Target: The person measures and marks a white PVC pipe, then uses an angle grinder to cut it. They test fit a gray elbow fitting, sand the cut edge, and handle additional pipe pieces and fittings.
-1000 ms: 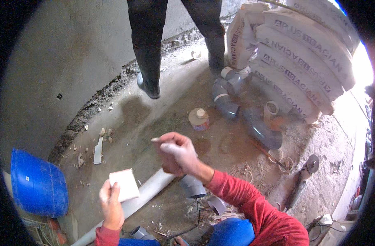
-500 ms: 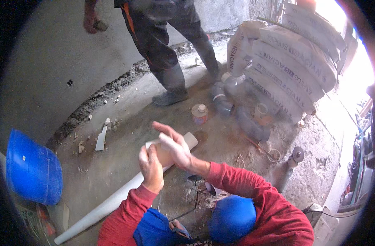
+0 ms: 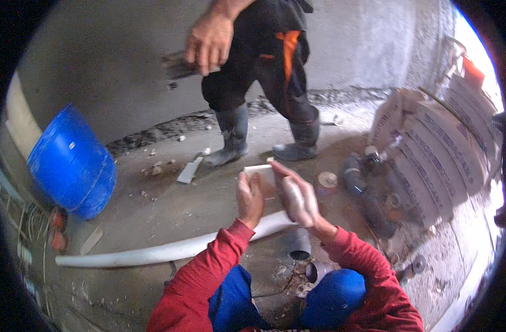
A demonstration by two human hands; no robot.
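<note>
Between my hands is a short off-white piece of plastic pipe (image 3: 261, 173), held up over the floor. My left hand (image 3: 249, 200) is closed round its near left side, thumb along its surface. Against its right side lies my right hand (image 3: 297, 200), fingers stretched out and pale with dust; part of the pipe is hidden behind it. Below both hands a long white pipe (image 3: 148, 253) runs across the floor toward the left. Near my knees are a short dark grey pipe piece (image 3: 300, 243) and another grey pipe piece (image 3: 318, 271) with its end facing me.
A person in dark trousers and rubber boots (image 3: 228, 138) stands ahead, a flat tool in one hand. A blue barrel (image 3: 78, 163) stands left. Stacked sacks (image 3: 435, 152), dark pipe fittings (image 3: 354, 174) and a round container (image 3: 327, 180) are right; an angle grinder (image 3: 416, 265) lies nearer.
My view has swung left. The co-worker has turned and come nearer. My hands still hold the pipe piece, now with its rim tipped more upright.
</note>
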